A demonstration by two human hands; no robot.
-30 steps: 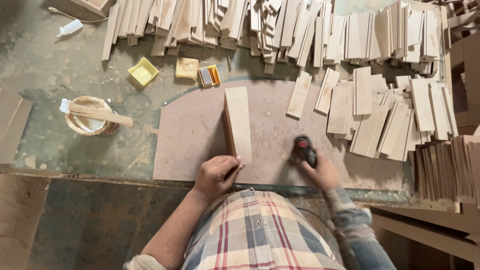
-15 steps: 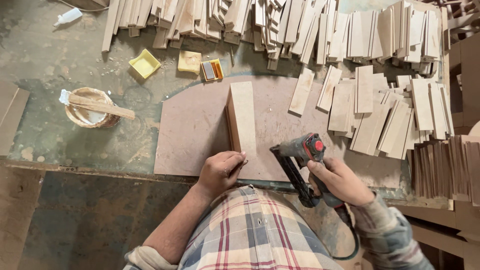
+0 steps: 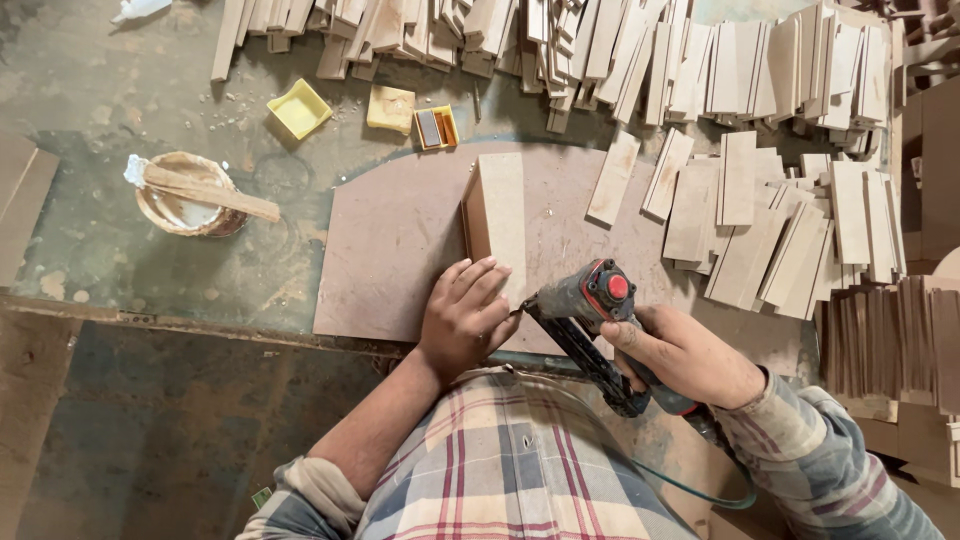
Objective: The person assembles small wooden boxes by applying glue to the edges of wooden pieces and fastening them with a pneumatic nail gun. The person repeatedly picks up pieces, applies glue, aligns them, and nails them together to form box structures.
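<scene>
Left hand (image 3: 462, 322) is pressing flat on the near end of the wooden box (image 3: 497, 222) on the board (image 3: 390, 240), while my right hand (image 3: 682, 352) is gripping the nail gun (image 3: 585, 305) at its corner, nailing seemingly just beginning.

A single head-worn view looks almost straight down from above the person's own chest, close enough that the plaid shirt (image 3: 500, 470) fills the 6 o'clock edge. The counter (image 3: 120, 250) spreads away toward 12 o'clock, where stacked wood strips (image 3: 600, 50) run along the top edge. Both forearms enter from 6 o'clock. The floor (image 3: 150, 430) shows at 8 o'clock. No second view shares the scene.
</scene>
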